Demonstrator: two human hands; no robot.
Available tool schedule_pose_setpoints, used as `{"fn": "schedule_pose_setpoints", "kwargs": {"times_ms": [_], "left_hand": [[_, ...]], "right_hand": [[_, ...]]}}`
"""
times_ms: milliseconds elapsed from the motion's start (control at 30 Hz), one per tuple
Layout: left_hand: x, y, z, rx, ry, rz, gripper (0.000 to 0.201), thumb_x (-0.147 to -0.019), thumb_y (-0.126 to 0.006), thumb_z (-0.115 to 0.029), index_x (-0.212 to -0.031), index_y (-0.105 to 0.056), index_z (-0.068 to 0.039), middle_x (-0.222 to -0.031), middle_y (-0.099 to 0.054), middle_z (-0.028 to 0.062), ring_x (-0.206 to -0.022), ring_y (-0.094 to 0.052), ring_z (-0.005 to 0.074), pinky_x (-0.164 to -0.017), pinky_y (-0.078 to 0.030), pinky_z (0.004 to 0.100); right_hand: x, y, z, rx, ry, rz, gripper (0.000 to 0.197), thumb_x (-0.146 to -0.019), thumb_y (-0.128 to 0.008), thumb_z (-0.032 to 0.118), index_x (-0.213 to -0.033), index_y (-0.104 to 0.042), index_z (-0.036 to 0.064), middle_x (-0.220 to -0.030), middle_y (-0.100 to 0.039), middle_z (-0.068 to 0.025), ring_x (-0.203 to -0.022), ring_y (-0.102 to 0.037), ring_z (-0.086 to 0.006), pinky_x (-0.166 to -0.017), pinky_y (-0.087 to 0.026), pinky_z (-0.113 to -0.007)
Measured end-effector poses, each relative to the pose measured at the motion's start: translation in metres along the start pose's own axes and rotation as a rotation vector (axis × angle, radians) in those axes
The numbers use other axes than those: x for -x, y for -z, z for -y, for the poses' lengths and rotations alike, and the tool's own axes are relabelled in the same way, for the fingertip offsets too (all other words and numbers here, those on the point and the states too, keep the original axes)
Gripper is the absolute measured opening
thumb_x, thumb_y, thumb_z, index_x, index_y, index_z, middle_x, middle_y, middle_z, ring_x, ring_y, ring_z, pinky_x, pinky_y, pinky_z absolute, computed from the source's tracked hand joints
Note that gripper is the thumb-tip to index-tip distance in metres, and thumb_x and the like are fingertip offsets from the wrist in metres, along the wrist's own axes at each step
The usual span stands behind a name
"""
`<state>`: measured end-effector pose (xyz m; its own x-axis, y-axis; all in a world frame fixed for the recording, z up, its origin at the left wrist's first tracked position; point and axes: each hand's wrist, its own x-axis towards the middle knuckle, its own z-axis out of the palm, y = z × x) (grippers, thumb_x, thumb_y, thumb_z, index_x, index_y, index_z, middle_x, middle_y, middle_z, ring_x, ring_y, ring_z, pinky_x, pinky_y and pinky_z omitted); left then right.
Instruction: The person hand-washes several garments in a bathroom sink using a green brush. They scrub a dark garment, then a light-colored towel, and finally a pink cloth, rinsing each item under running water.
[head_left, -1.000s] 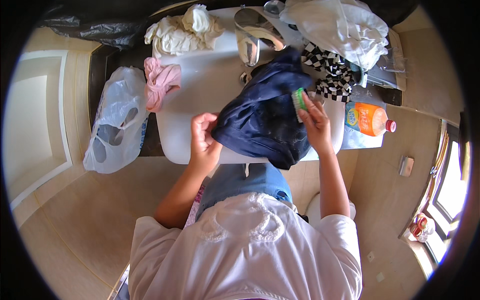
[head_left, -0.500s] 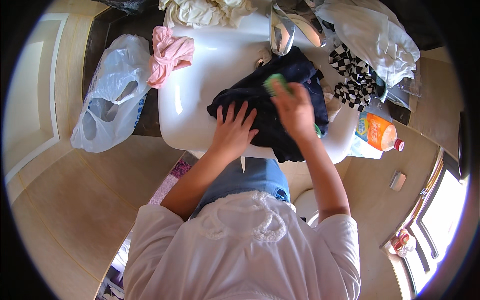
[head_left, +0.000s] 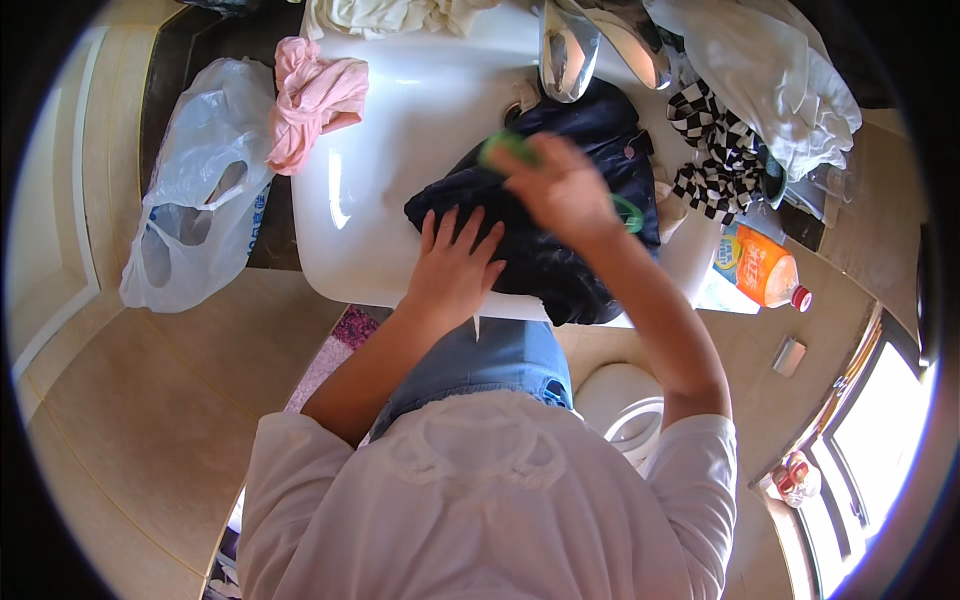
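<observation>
Your white sink basin (head_left: 360, 200) holds a dark navy garment (head_left: 560, 215), bunched toward its right half and drooping over the front rim nearest you. The left part of the basin is bare and glossy. A chrome faucet (head_left: 568, 45) stands at the back edge, just above the garment. On the dark counter left of the basin, a translucent white plastic bag (head_left: 190, 210) sags open with its handle loops showing; you cannot tell what is in it. A crumpled pink cloth (head_left: 312, 95) rests on the basin's left rim, touching the bag's top. To the right of the basin lie a black-and-white checkered cloth (head_left: 712, 150) and a white garment (head_left: 770, 75), and an orange bottle with a red cap (head_left: 765, 272) lies on its side by the basin's right corner.

Your left hand (head_left: 455, 265) lies flat on the navy garment, fingers spread and straight, palm pressing the cloth against the front of the basin; it grips nothing. Your right hand (head_left: 565, 190) is blurred above the middle of the garment, fingers curled around a green brush-like object (head_left: 508, 148) that sticks out toward the faucet; a green edge also shows at the wrist side.

Your left forearm rises from the lower left, elbow bent. Your right forearm reaches up from the right shoulder, crossing over the basin's front rim.
</observation>
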<state>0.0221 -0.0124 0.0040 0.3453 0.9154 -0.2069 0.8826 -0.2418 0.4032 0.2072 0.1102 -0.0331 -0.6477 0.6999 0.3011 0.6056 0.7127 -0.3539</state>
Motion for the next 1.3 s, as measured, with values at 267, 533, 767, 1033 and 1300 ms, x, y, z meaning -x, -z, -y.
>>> {"fn": "schedule_pose_setpoints", "kwargs": {"times_ms": [267, 533, 767, 1033, 1300], "left_hand": [[0.001, 0.0, 0.003, 0.045, -0.007, -0.002, 0.043, -0.093, -0.057, -0.027, -0.133, -0.056, -0.011, -0.14, -0.048, 0.0161, -0.129, -0.039, 0.0408, -0.112, -0.024, 0.0577], [-0.002, 0.002, 0.003, 0.019, 0.017, 0.023, 0.041, -0.093, -0.058, -0.025, -0.131, -0.058, -0.011, -0.138, -0.05, 0.0156, -0.127, -0.042, 0.0404, -0.111, -0.025, 0.059], [-0.012, 0.007, -0.006, 0.077, 0.007, 0.016, 0.043, -0.091, -0.061, -0.028, -0.13, -0.057, -0.012, -0.137, -0.051, 0.0151, -0.127, -0.044, 0.0394, -0.111, -0.026, 0.0591], [-0.024, -0.011, -0.042, 0.231, -0.215, -0.059, 0.028, -0.079, -0.073, -0.023, -0.104, -0.066, -0.014, -0.116, -0.059, 0.0023, -0.124, -0.048, 0.029, -0.107, -0.033, 0.0553], [0.016, 0.031, 0.005, 0.222, -0.229, -0.043, 0.019, -0.075, -0.073, -0.009, -0.093, -0.066, -0.009, -0.114, -0.062, 0.0038, -0.123, -0.052, 0.0278, -0.109, -0.035, 0.0526]], "right_hand": [[0.028, 0.038, -0.085, 0.443, -0.507, 0.264, 0.034, -0.09, -0.061, 0.021, -0.124, -0.063, 0.0222, -0.115, -0.057, -0.0149, -0.092, -0.062, -0.0335, -0.074, -0.056, -0.043], [-0.003, -0.004, 0.005, 0.111, -0.049, 0.533, 0.039, -0.085, -0.06, 0.018, -0.123, -0.057, 0.026, -0.104, -0.057, -0.0082, -0.101, -0.06, -0.0283, -0.084, -0.053, -0.041], [0.035, 0.045, -0.08, 0.26, -0.425, 0.146, 0.039, -0.088, -0.066, 0.024, -0.127, -0.062, 0.029, -0.108, -0.055, -0.0112, -0.093, -0.061, -0.032, -0.073, -0.055, -0.043], [0.049, 0.049, -0.047, 0.064, -0.343, 0.119, 0.043, -0.088, -0.067, 0.022, -0.13, -0.061, 0.0285, -0.101, -0.054, -0.0117, -0.09, -0.06, -0.0318, -0.071, -0.053, -0.042], [0.034, 0.061, 0.033, -0.086, -0.126, 0.14, 0.045, -0.08, -0.071, 0.016, -0.124, -0.065, 0.0185, -0.102, -0.059, -0.0127, -0.092, -0.061, -0.0298, -0.073, -0.056, -0.037]]}}
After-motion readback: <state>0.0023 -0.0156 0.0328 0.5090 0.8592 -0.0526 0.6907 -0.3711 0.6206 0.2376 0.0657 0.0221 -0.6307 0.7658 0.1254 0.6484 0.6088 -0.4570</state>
